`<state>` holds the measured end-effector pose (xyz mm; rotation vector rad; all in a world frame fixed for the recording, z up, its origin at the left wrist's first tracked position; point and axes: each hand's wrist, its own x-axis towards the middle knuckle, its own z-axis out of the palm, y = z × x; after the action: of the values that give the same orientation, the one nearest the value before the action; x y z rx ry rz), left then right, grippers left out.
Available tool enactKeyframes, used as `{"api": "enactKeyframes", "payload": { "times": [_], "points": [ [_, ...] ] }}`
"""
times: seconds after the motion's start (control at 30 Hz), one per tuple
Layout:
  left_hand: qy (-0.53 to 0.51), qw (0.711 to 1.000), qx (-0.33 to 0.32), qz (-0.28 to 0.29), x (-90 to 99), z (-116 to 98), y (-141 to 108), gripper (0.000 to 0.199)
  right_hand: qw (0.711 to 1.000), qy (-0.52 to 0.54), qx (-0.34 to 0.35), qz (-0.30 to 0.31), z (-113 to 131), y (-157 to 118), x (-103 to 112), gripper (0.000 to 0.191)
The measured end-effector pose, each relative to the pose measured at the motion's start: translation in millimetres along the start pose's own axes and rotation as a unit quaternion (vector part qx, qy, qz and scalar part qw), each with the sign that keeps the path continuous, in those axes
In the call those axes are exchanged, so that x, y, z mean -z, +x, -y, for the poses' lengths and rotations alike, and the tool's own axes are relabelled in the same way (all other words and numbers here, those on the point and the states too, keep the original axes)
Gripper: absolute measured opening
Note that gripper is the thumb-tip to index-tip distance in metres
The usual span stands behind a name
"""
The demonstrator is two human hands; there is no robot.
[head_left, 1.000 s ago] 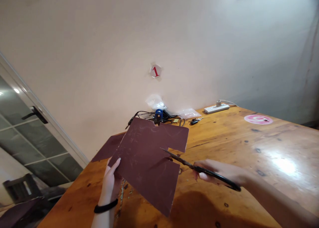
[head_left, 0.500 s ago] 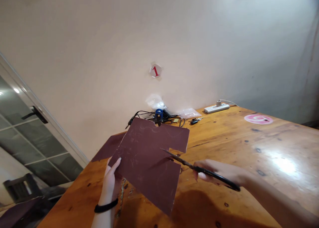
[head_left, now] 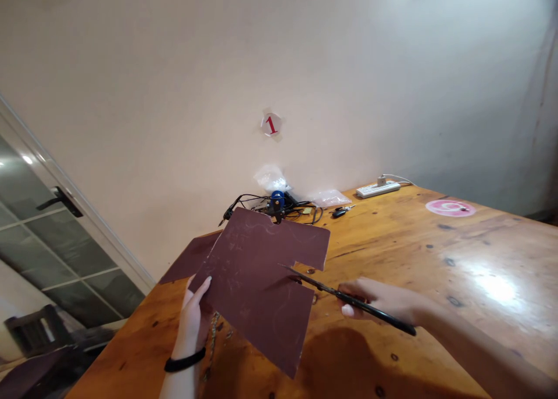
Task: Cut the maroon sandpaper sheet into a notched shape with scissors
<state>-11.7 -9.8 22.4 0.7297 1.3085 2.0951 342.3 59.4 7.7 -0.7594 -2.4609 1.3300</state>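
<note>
**A:** Fingers (head_left: 349,310) on that right hand (head_left: 379,303) are curled firmly round the black-handled scissors (head_left: 335,291), and the blades look nearly closed, right at a notch in the maroon sheet (head_left: 244,282). Looks like sandpaper to me. What's the cleanest way to handle a cut like that?

**B:** I'd work from deeper in the blades, not just the tips, and keep the strokes long and steady. Grit is rough on an edge, so don't expect those scissors to glide. Hold them square to the sheet too, or it'll chew up the line.

**A:** And the other hand?

**B:** The left hand (head_left: 189,323) has its fingers (head_left: 199,291) together, tips up at the sheet's lower-left edge. It looks like a pinch, but the thumb's hidden behind the sheet, so I can't be sure. A grip nearer the notch would probably stop the floppy side from flexing.

**A:** Where's the sheet sitting?

**B:** Between the two hands, tilted over the wooden table (head_left: 392,253), much nearer the left hand, with the right hand's fingers just off its right edge. I can't tell if its bottom point touches the wood, or if one blade runs behind the sheet.
</note>
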Motion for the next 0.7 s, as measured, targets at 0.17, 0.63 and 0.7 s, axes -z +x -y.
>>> {"api": "enactKeyframes", "payload": {
  "times": [0.17, 0.63, 0.7],
  "points": [
    [0.004, 1.0, 0.002, 0.011, -2.9, -2.4, -2.3, 0.055, 1.0, -0.007, -0.006, -0.003, -0.9, 1.5, -0.4, 0.051],
    [-0.005, 1.0, -0.001, -0.005, -2.1, -1.9, -1.8, 0.043, 0.999, 0.024, 0.007, 0.039, 13.2, -6.7, 4.5, 0.071],
    [-0.011, 1.0, 0.002, -0.015, -2.0, -1.8, -1.8, 0.042, 0.999, 0.022, 0.009, 0.034, 13.7, -7.4, 4.7, 0.071]
  ]
}}
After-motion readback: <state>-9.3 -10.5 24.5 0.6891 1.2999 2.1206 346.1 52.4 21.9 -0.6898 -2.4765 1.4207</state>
